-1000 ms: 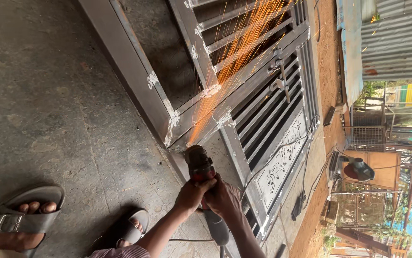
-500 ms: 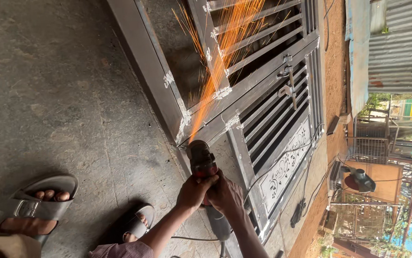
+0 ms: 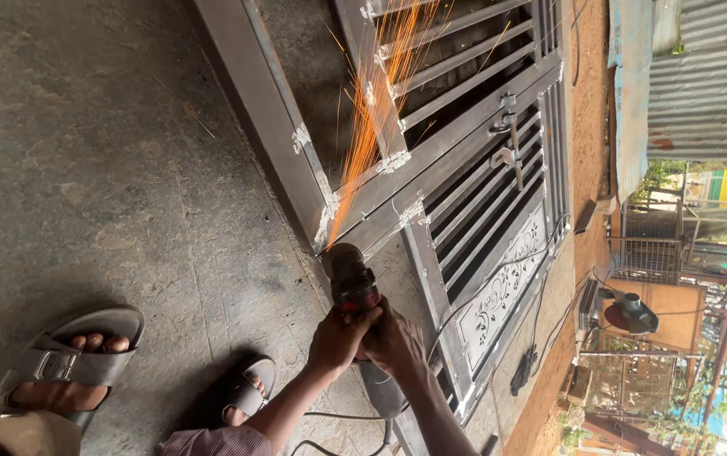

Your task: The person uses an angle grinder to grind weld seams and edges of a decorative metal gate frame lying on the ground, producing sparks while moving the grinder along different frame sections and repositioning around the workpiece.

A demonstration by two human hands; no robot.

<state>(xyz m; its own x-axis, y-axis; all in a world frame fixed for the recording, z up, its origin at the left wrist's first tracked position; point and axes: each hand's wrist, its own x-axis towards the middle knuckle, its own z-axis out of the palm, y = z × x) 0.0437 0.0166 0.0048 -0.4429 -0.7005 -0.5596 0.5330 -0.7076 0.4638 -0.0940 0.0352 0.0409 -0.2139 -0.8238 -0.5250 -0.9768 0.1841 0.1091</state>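
Observation:
An angle grinder (image 3: 349,277) with a dark head and red body presses its disc on a corner joint of a grey steel gate frame (image 3: 272,127) lying on the concrete floor. Orange sparks (image 3: 367,127) stream away from the disc across the bars. My left hand (image 3: 340,336) grips the grinder's body from the left. My right hand (image 3: 397,339) wraps the grinder's rear handle, right beside the left hand. The grinder's cable (image 3: 329,417) trails toward me under my arms.
My two feet in grey sandals (image 3: 76,359) rest on the concrete at lower left. The gate has horizontal bars, a latch (image 3: 511,139) and a patterned panel (image 3: 502,291). A black cable (image 3: 532,355) lies along the dirt. Sheet-metal walls stand at right.
The view has shifted, so the gate and grinder sit a little further right. The spark stream keeps flying from the joint. Both hands stay on the grinder.

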